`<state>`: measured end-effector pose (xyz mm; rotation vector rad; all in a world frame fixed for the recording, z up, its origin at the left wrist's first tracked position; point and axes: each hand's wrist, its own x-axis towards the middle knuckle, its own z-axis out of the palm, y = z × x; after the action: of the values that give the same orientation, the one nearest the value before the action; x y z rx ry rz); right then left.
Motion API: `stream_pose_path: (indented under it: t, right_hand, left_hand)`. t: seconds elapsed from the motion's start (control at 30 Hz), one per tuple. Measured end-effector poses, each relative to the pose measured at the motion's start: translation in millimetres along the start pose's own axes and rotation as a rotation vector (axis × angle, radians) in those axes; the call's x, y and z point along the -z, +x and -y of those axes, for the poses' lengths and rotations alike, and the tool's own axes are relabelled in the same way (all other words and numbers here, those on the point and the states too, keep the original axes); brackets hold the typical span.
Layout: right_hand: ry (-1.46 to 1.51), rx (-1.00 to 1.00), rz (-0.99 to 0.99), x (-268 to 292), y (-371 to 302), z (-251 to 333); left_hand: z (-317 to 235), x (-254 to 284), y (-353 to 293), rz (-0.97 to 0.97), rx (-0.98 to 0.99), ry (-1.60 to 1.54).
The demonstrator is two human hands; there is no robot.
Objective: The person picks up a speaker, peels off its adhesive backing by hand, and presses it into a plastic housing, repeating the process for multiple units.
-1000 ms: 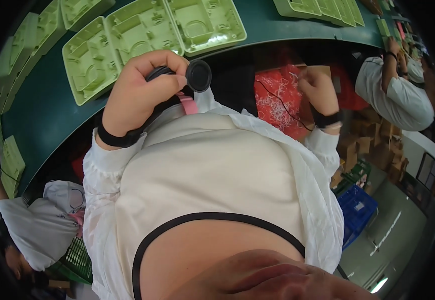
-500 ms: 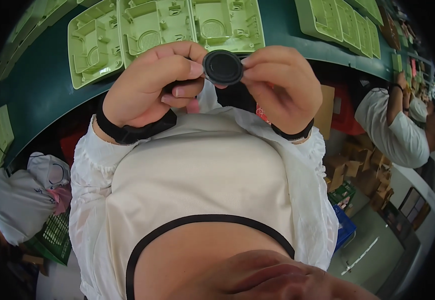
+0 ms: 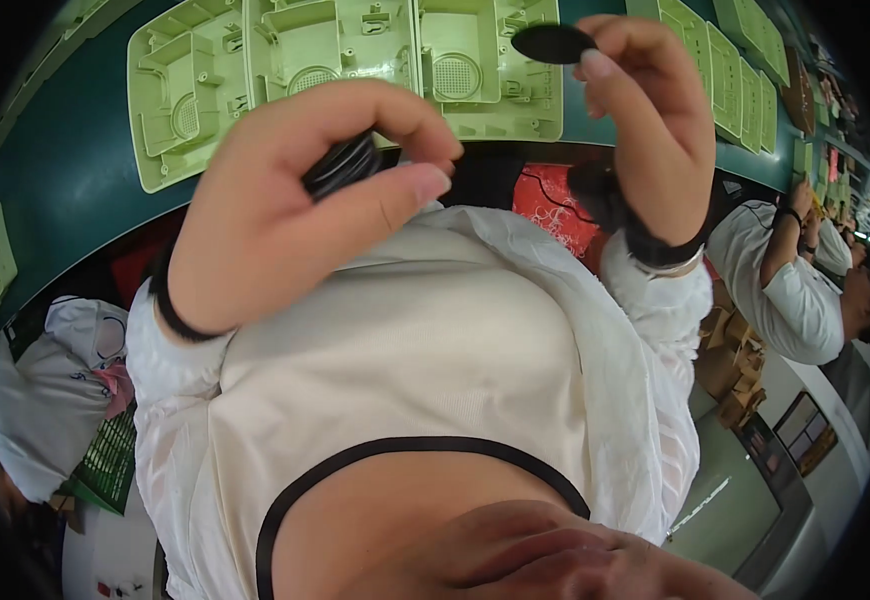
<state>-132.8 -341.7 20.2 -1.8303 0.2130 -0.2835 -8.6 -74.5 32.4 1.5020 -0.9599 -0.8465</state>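
Between the thumb and fingers of my right hand (image 3: 663,120) is a thin black disc (image 3: 552,44), seen nearly edge-on. It is raised over the right end of a row of light green plastic housings (image 3: 490,120). My left hand (image 3: 265,210) curls around several stacked black round pieces (image 3: 343,168) in its palm, mostly hidden by the fingers. The left thumb and forefinger tips come close together with nothing visible between them. This hand is in front of the near edge of the housings, which have inner ribs and round mesh grilles.
A dark teal table (image 3: 65,190) curves across the far side. More green housings (image 3: 730,75) are lined up at the right. Co-workers in white sit at the right (image 3: 805,325) and left (image 3: 20,410). A green crate (image 3: 110,455) and cardboard boxes (image 3: 733,360) stand lower down.
My hands have moved apart. The black disc that was between both hands has gone up and right in my right hand, tilting to edge-on. My left hand has turned, showing the stacked pieces.
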Motion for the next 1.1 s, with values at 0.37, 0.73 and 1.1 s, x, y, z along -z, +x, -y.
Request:
stream_pose_path:
  t: [0.37,0.73,1.1]
  right_hand:
    - [-0.56,-0.08,0.448,-12,62,25]
    - [-0.596,0.062,0.539,-9,75,10]
    - [-0.753,-0.029,0.584,-15,81,24]
  left_hand:
    - [-11,-9,30,-0.069,-0.078,1.194]
    - [0,-19,47,-0.062,-0.03,1.293]
    - [7,-17,47,-0.061,-0.084,1.172]
